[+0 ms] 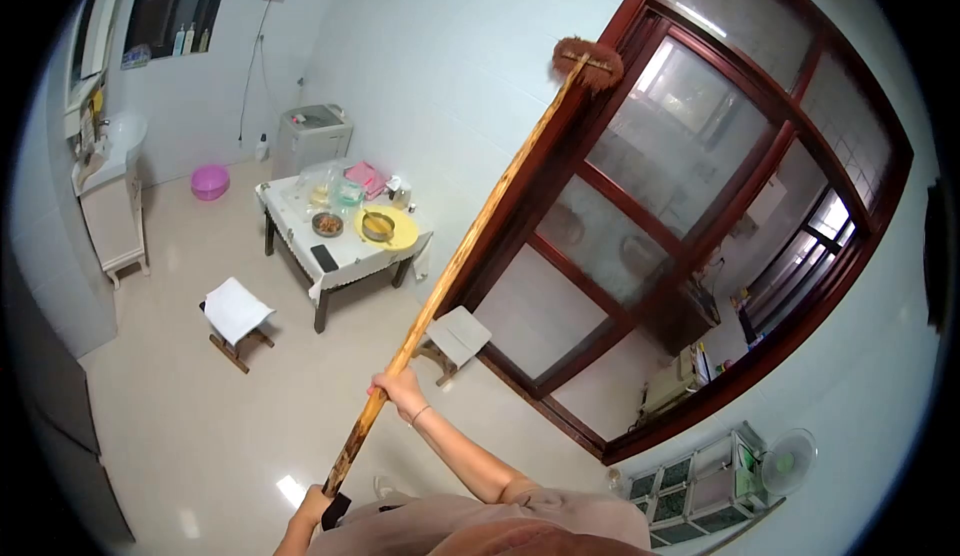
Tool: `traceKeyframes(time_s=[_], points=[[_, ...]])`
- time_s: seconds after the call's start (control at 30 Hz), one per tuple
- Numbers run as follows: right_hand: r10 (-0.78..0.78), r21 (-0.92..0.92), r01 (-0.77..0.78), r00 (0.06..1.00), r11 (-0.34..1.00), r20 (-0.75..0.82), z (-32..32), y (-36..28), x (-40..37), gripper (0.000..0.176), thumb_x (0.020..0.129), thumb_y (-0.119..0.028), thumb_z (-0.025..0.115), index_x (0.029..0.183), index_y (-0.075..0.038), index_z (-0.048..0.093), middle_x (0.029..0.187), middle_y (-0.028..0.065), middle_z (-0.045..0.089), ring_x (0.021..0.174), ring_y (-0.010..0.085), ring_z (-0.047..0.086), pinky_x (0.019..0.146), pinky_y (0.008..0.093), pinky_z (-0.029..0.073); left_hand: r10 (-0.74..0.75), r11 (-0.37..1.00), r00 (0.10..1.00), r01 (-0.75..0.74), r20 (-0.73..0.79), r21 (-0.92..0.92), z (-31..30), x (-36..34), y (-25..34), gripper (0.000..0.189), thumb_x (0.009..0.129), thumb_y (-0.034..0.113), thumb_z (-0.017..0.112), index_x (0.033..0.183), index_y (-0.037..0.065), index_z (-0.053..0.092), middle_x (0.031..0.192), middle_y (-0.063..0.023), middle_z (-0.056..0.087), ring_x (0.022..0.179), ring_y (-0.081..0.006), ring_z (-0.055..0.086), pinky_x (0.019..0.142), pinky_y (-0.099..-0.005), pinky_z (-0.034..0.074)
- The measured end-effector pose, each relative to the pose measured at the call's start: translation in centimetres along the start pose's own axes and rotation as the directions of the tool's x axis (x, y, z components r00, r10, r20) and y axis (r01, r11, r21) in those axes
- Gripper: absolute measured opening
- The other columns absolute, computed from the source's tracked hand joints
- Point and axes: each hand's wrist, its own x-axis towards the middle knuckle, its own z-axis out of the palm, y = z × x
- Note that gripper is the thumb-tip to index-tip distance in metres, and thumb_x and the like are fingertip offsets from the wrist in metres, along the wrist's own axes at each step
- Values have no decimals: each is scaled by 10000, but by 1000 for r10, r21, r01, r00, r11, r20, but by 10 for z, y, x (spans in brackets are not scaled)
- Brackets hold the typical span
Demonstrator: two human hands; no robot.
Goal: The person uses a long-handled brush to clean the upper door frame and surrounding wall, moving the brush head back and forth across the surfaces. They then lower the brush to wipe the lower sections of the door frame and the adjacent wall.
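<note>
A long-handled mop (473, 239) stretches diagonally up and away from me, with a rough wooden pole. Its fluffy reddish-brown head (603, 74) is raised to the top left corner of the dark red door frame (565, 121), where it meets the white wall. Around the middle-lower part of the pole, my right hand (404, 393) is closed, the arm stretched forward. Lower down, near the pole's dark end, my left hand (314, 508) grips it close to my body. A black thing (336, 512) shows beside that hand; I cannot make out what it is.
Left of the pole stands a table (290, 218) with bowls, a yellow tray (403, 233) and a phone (323, 258). Stools (237, 312) (459, 336) stand nearby. A pink basin (210, 183), washing machine (313, 136) and washbasin cabinet (112, 221) are farther back. A rack (700, 491) and fan (790, 463) stand lower right.
</note>
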Motion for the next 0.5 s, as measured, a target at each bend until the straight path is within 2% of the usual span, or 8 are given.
traceKeyframes(time_s=[0.07,0.13,0.2,0.3,0.37,0.4,0.43,0.5], points=[[-50,-35,50,999,998,-2,-13,-33,23,91,729,-23,593,693,-16,509,631,87,594,517,170,588,454,265,438,15,999,1000,-14,-17,38,9,25,37,340,701,278,649,650,-48,568,553,-41,506,555,-132,470,523,-330,417],[-103,-70,102,995,992,-5,-31,-68,46,81,723,-19,585,677,-3,520,629,98,604,505,168,583,449,267,437,130,992,991,-130,-40,-6,20,47,76,322,702,262,644,647,-46,566,554,-39,503,565,-123,469,518,-329,415],[-231,-198,227,973,954,3,-49,-102,69,75,707,-24,580,656,13,540,594,95,597,503,164,579,447,268,433,155,987,987,-156,-42,-30,30,59,130,299,702,245,639,644,-39,565,548,-38,499,562,-120,466,513,-328,409],[-319,-88,321,947,943,42,-74,-155,96,62,702,-47,581,655,-10,566,564,81,592,480,152,563,420,254,381,285,952,956,-291,-69,-99,53,88,180,238,701,192,627,607,-9,542,526,-32,488,506,-119,464,470,-323,388],[-322,-111,328,944,938,72,-89,-204,95,63,713,-52,572,659,-21,564,567,78,594,476,138,557,406,241,353,225,951,972,-206,61,-232,64,98,222,227,689,145,628,551,29,491,477,-45,476,378,-158,453,382,-315,366],[-349,-95,354,935,931,66,-96,-215,106,77,722,-60,569,651,-36,553,567,76,595,475,131,555,400,231,333,266,943,964,-256,19,-213,70,105,240,228,685,142,633,549,29,489,472,-45,474,376,-158,456,381,-316,370],[-343,-121,349,937,929,72,-107,-232,117,92,728,-65,569,641,-45,546,567,75,595,483,132,557,405,232,335,302,934,953,-300,-21,-192,76,110,256,230,681,140,637,546,29,488,467,-45,473,374,-158,459,380,-316,375],[-397,-129,408,912,904,107,-128,-264,140,107,739,-73,566,642,-39,536,586,88,592,503,155,568,455,256,428,335,917,942,-334,-35,-218,87,110,298,232,683,145,638,547,25,492,470,-48,481,374,-155,463,379,-312,377]])
